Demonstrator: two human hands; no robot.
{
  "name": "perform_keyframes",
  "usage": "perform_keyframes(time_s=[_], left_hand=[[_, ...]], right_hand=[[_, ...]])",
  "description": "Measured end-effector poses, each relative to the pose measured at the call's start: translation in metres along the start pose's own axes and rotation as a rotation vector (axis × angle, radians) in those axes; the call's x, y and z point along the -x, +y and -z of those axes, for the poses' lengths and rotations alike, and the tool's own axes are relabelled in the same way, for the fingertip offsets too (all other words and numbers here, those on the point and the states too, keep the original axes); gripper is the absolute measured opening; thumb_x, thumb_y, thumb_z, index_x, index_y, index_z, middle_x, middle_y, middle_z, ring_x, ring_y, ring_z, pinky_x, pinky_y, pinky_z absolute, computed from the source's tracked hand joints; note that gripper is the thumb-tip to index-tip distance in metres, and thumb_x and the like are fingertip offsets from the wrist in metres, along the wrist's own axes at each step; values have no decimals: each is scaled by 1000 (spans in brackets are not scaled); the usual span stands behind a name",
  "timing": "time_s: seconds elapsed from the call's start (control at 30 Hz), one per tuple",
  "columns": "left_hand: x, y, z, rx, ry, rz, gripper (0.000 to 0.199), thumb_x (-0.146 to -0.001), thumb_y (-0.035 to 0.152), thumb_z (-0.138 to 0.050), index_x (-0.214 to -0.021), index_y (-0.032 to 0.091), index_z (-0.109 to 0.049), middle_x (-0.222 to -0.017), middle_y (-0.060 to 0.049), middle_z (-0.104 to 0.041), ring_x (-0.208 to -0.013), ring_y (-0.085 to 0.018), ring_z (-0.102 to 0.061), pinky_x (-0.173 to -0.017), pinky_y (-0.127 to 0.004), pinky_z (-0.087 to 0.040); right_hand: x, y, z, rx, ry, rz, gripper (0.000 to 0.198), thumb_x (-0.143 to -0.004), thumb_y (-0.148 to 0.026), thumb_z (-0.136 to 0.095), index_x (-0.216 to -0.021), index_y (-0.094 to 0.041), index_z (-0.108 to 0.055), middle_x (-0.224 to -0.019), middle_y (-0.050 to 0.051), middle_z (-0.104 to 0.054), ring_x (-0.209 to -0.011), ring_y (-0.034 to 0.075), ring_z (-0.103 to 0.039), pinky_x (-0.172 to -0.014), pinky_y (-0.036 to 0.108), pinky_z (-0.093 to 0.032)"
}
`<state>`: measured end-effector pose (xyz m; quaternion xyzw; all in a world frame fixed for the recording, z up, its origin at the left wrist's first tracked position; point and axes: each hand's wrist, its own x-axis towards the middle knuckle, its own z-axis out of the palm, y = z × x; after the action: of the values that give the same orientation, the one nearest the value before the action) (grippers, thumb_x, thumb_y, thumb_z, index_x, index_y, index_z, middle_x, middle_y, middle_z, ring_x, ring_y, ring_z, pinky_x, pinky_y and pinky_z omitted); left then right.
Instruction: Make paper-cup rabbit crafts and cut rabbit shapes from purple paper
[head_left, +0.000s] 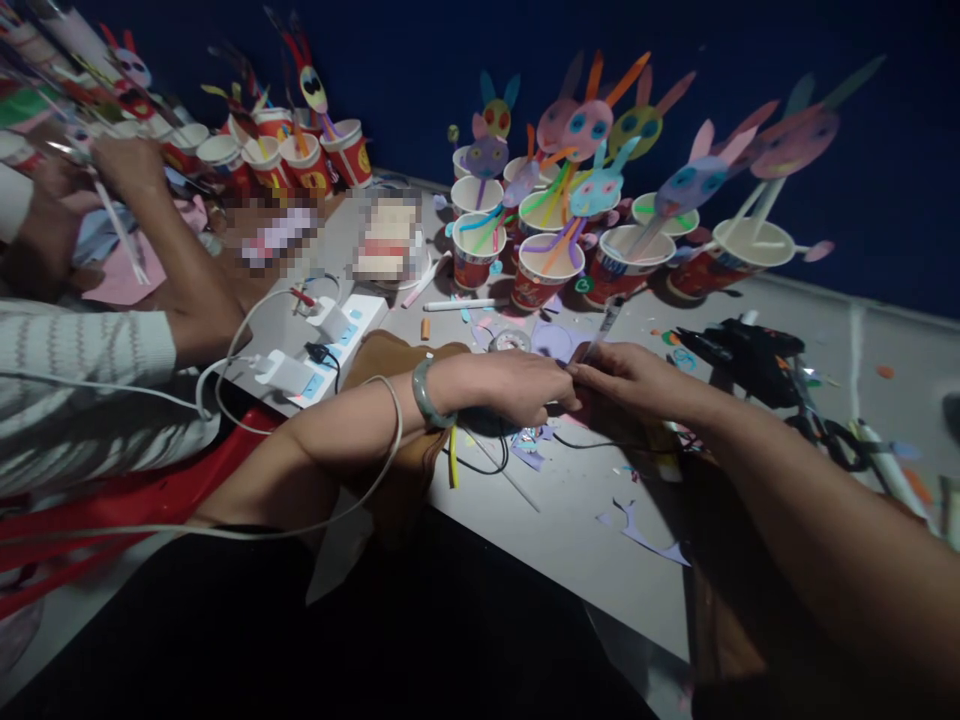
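Note:
My right hand (634, 376) pinches a slim, clear-barrelled pen (606, 322), whose upper end sticks up above the fingers. Its lower end is hidden between my hands. My left hand (521, 385), below a green bangle (430, 392), meets the right fingertips with its own fingers curled down. What those left fingers grip is out of sight. Purple paper (551, 340) lies just beyond my hands, beside a small round dial-like object (510, 341). Paper scraps (651, 540) and a yellow strip (453, 458) lie on the near side of the table.
Paper cups (550, 272) with rabbit-faced puppets stand along the back. A white power strip (345, 335) with chargers is at left; a cable (394, 425) crosses my left forearm. Black glue gun-like tools (750, 355) lie right. Another person's hand (131, 165) works at far left.

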<state>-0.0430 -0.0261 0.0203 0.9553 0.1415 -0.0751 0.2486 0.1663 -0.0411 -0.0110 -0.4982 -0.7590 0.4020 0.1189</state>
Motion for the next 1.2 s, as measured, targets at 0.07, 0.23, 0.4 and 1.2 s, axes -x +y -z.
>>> perform_keyframes(time_s=[0.07, 0.23, 0.4, 1.2], left_hand=[[0, 1, 0, 0, 3, 10, 40, -74, 15, -48, -108, 22, -67, -90, -7, -69, -78, -18, -58, -64, -30, -36], [0, 0, 0, -6, -7, 11, 37, -73, 16, -48, -103, 22, -68, -87, -8, -68, -76, -18, -57, -64, -31, -36], [-1, -2, -2, 2, 2, 3, 41, -74, 18, -49, -110, 24, -68, -94, -8, -69, -82, -20, -59, -67, -32, -38], [-1, -1, -2, 100, -24, 49, 50, -75, 15, -51, -122, 24, -65, -100, -8, -70, -86, -19, -58, -76, -32, -39]], right_hand=[[4, -1, -1, -16, 30, -17, 48, -84, -67, -50, -75, -21, -61, -64, 3, -64, -59, 17, -57, -56, 30, -44], [15, -1, -6, -23, 126, -43, 48, -85, -66, -49, -72, -21, -60, -64, 4, -63, -59, 18, -57, -58, 31, -45], [25, -2, -13, -42, 218, -52, 45, -87, -63, -48, -73, -22, -60, -70, 5, -65, -65, 20, -60, -63, 34, -47], [70, -9, -58, 150, 551, -180, 24, -87, -43, -53, -76, -23, -57, -64, 5, -67, -53, 18, -59, -51, 30, -41]])
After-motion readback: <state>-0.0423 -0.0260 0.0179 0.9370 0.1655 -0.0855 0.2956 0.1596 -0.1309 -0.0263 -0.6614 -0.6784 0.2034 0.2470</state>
